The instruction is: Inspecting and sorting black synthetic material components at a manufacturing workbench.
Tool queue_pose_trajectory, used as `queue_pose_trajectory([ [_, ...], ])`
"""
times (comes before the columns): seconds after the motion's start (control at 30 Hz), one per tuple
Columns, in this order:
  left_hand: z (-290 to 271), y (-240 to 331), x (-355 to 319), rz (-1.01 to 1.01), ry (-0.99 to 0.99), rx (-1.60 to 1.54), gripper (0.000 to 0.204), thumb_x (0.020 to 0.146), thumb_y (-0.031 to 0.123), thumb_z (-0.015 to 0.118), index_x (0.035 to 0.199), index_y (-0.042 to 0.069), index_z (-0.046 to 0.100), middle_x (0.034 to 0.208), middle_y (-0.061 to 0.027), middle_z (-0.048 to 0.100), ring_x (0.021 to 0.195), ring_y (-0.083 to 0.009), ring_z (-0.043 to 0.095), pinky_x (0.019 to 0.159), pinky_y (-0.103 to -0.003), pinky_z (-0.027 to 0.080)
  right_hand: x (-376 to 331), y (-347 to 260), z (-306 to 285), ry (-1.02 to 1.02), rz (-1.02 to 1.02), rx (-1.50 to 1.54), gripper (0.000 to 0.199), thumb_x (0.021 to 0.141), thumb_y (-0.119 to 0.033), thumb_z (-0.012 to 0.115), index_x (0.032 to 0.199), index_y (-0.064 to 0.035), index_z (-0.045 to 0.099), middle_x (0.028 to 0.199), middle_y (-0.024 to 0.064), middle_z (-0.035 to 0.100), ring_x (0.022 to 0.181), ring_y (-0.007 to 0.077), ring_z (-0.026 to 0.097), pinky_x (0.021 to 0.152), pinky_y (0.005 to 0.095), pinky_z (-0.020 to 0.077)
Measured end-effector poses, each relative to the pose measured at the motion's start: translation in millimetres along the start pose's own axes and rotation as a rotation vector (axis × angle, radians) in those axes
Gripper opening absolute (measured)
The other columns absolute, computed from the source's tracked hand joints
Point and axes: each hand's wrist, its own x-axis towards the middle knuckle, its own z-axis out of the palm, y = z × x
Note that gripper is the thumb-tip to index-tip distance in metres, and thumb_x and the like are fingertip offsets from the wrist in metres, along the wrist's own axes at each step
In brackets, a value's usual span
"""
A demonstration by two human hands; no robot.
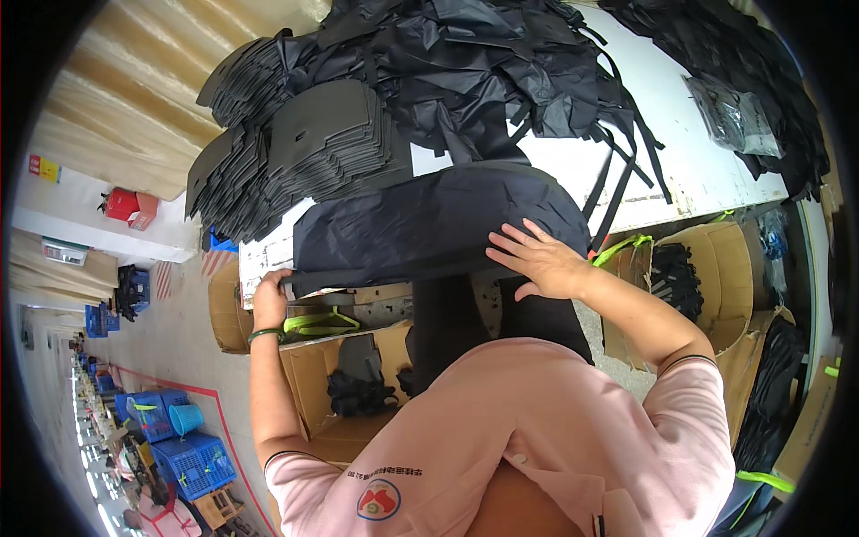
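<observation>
Mostly white, the table [693, 174] carried stacks [322, 134] of dark panels at left and a heap [492, 72] of black fabric with straps toward the back. Black cloth [420, 224] lay along the near edge. Left hand [271, 302] pinched its left corner; right hand [544, 259] spread flat over its right part, gripping nothing. Cartons [729, 268] stood below. Leftward: pale floor [199, 345], red line, blue crates [192, 465]; beige curtain [125, 98] above.
</observation>
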Motion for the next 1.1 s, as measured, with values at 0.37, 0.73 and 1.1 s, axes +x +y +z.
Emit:
queue_pose_trajectory([
  [0.37,-68.9,213.0,50.5,0.671,0.373,0.114,0.048,0.064,-0.010,0.053,0.107,0.007,0.065,0.095,-0.0102,0.063,0.092,-0.0295,0.059,0.080,-0.039,0.045,110.6,-49.8,-92.3,0.429,-0.092,1.238,0.065,0.088,-0.008,0.065,0.145,-0.0081,0.033,0.133,0.0167,0.052,0.094,0.0132,0.062,0.079,0.0250,0.0502],
  [0.73,-54.6,146.1,186.8,0.085,-0.040,0.306,0.075,0.072,0.035,0.079,0.137,0.013,0.049,0.142,-0.0166,0.044,0.138,-0.0335,0.031,0.113,-0.053,0.021,138.8,-44.9,-55.8,0.377,0.070,1.595,0.022,0.090,-0.011,0.064,0.105,0.0049,0.059,0.077,0.0082,0.065,0.058,0.0140,0.062,0.052,0.0253,0.0506],
  [1.1,-102.2,203.3,126.5,0.253,0.358,-0.555,0.027,0.088,-0.001,0.051,0.114,0.002,0.059,0.117,-0.0123,0.065,0.110,-0.0204,0.060,0.097,-0.031,0.043,143.2,-47.2,-69.8,0.571,0.078,1.501,0.013,0.090,-0.014,0.066,0.093,-0.0016,0.061,0.069,-0.0005,0.059,0.056,0.0037,0.053,0.051,0.0193,0.0444],
])
